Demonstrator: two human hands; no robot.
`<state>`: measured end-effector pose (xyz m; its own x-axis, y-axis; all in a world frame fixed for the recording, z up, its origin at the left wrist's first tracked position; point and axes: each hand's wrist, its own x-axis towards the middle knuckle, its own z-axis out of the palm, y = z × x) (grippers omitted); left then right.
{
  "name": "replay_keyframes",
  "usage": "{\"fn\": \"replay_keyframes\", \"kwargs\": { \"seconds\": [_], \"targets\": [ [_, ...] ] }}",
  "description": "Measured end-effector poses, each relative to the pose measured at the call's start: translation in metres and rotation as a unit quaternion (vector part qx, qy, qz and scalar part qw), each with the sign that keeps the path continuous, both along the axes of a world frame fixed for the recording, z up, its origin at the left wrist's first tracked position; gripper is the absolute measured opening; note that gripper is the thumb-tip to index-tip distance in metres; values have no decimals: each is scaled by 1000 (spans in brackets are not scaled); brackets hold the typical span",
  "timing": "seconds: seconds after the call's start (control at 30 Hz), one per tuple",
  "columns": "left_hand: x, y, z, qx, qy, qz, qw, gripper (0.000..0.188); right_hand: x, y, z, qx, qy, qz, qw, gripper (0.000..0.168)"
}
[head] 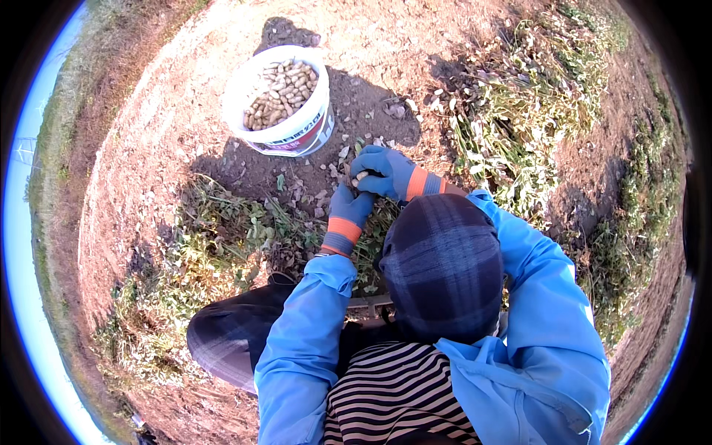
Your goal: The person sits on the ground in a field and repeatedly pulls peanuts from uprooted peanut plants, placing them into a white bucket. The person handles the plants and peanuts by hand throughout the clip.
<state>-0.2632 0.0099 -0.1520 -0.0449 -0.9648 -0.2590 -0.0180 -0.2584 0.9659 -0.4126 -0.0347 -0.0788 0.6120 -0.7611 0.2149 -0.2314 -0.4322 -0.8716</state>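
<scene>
My left hand point(350, 208), in a blue-grey work glove with an orange cuff band, is close against my right hand point(381, 171), gloved alike. Peanut pods point(362, 176) show between the thumb and curled fingers of my right hand. My left fingertips meet this spot from below; what they grip is hidden. Beyond my hands, up and to the left, a white plastic bucket point(324, 133) stands upright on the soil, partly filled with peanuts in the shell point(281, 94). The bucket bears writing.
Pulled peanut plants point(233, 222) lie below and left of the bucket. A larger heap of drying plants point(517, 111) lies at the right. Dry leaves are scattered on the bare soil point(161, 111). My bent knee point(222, 339) is at the lower left.
</scene>
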Motion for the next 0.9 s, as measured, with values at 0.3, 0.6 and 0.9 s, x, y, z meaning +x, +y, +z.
{"fn": "replay_keyframes", "kwargs": {
  "seconds": [0.3, 0.6, 0.9],
  "targets": [
    [-6, 5, 25, 37, -48, -3, 998, 22, 3, 3, -21, 76, 4, -31, 997, 28],
    [22, 6, 11, 68, -67, 18, 995, 21, 7, -9, -12, 408, -118, -127, 896, 25],
    [190, 13, -84, 71, -284, 160, 943, 80, 96, -107, 59, -64, -62, -237, 967, 58]
  ]
}}
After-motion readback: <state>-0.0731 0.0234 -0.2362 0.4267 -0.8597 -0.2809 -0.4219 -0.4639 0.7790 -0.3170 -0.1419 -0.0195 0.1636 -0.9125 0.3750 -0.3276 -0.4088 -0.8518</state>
